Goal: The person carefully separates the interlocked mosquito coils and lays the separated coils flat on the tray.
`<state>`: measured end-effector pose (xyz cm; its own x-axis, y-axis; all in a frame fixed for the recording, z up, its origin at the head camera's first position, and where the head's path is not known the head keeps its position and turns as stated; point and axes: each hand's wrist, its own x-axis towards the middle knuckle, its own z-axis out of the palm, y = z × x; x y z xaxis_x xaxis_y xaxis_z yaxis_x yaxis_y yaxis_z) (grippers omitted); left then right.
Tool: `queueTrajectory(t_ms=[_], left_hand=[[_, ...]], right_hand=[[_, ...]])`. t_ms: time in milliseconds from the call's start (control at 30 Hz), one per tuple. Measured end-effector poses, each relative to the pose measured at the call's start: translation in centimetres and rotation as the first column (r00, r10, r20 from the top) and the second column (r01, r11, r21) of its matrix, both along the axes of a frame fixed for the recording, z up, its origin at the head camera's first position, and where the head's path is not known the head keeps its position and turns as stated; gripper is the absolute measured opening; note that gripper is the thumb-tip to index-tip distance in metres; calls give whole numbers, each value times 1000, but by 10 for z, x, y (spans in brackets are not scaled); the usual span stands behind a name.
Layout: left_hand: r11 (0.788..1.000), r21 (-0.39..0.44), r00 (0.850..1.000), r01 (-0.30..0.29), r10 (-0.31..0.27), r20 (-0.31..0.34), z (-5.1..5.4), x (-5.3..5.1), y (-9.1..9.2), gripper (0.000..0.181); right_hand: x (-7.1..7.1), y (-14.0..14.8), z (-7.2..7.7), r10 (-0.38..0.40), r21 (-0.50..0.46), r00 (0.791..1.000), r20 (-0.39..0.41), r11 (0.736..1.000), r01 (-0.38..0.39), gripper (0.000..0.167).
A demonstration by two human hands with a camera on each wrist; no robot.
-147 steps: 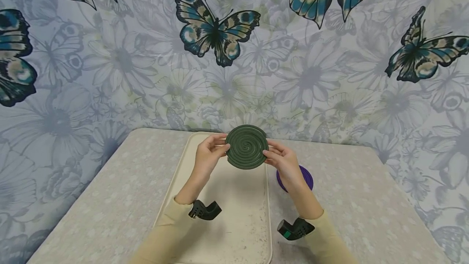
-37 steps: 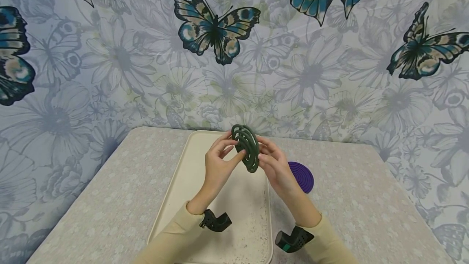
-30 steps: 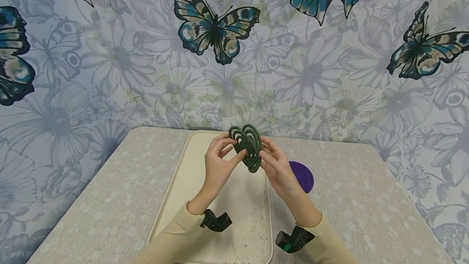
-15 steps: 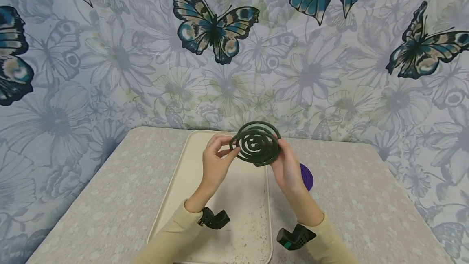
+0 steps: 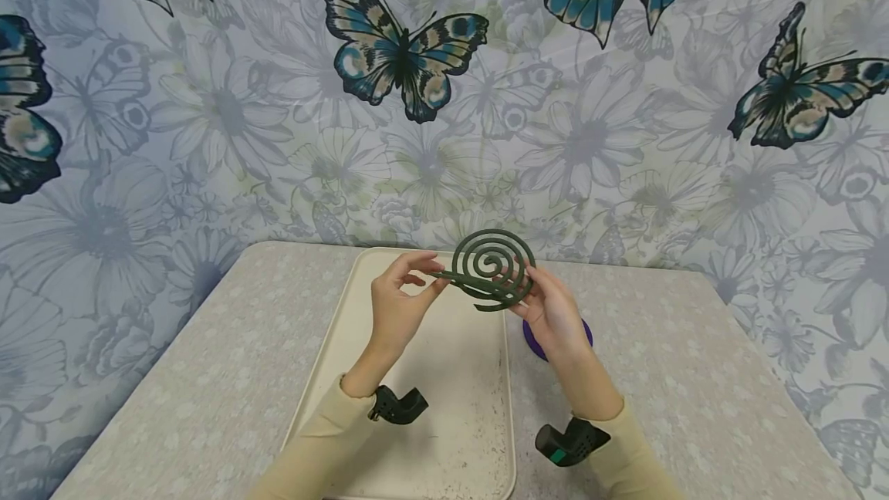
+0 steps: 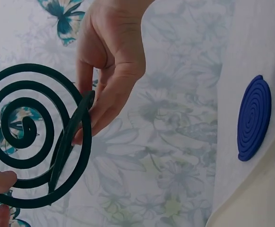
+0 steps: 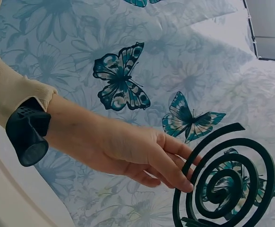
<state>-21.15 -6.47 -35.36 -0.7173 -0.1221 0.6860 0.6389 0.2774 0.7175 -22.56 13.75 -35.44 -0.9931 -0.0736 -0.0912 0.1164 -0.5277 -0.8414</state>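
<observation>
Two dark green mosquito coils, partly interleaved, are held up above the tray's far end. My left hand point(image 5: 399, 299) pinches the edge of one coil point(image 5: 453, 278), which looks nearly edge-on in the head view. My right hand point(image 5: 559, 315) holds the other coil point(image 5: 491, 261) by its right side, its spiral facing me with gaps between the turns. The coils cross near their lower part. In the left wrist view, my right hand point(image 6: 116, 52) grips the edge-on coil point(image 6: 64, 142). My left hand point(image 7: 133, 151) touches a spiral's rim in the right wrist view.
A cream tray point(image 5: 451, 407) with dark specks lies lengthwise on the cloth-covered table point(image 5: 694, 376). Right of it lies a purple coil point(image 5: 533, 342), partly hidden behind my right hand. A butterfly-patterned cloth point(image 5: 444, 153) hangs right behind the table.
The green disc, flat and tightly wound at first, was twisted and spread; it now shows two spirals at an angle to each other. My hands have moved slightly apart.
</observation>
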Motion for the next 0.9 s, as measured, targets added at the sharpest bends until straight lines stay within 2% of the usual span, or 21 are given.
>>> queueTrajectory(t_ms=[67, 133, 200, 300, 400, 433, 500, 600, 667, 767, 833, 900], left_hand=[[999, -21, 999, -31, 31, -25, -5, -4, -1, 20], [999, -32, 998, -18, 17, -55, -11, -9, -2, 17], [999, -37, 997, 37, -39, -65, -17, -15, -3, 16], [985, -44, 986, 166, -167, -27, -22, -19, -5, 20], [955, -11, 953, 295, -294, 72, -23, -20, -6, 23], [944, 15, 937, 331, -330, 110, -22, -20, -6, 23], [915, 103, 894, 390, -403, 197, -21, -19, -6, 23], [883, 250, 832, 397, -461, 308, -19, -18, -6, 27], [873, 319, 802, 369, -473, 365, -18, -17, -6, 29], [877, 361, 782, 318, -458, 423, -18, -17, -6, 30], [882, 367, 774, 294, -446, 451, -19, -17, -7, 33], [889, 366, 769, 273, -431, 473, -20, -18, -7, 35]], right_hand=[[-1, 1, 0, -1, -18, 1000, 4, 1000, 1, 26], [-2, 3, 0, -2, -24, 1000, 2, 1000, 2, 29], [-3, 5, 1, -9, -34, 1000, 0, 999, 9, 29], [-5, 8, 1, -32, -57, 999, 16, 998, 33, 28], [-8, 13, 0, -42, -83, 999, 32, 996, 45, 27], [-9, 15, 0, -48, -93, 998, 40, 994, 51, 27], [-11, 17, -1, -54, -101, 998, 43, 993, 58, 27], [-13, 19, -3, -54, -108, 998, 31, 993, 57, 29], [-14, 19, -4, -53, -113, 998, 25, 992, 55, 31], [-15, 20, -5, -36, -124, 999, 6, 992, 37, 28], [-16, 20, -6, -37, -128, 999, 3, 991, 37, 24], [-17, 20, -6, -37, -104, 999, -8, 994, 36, 27]])
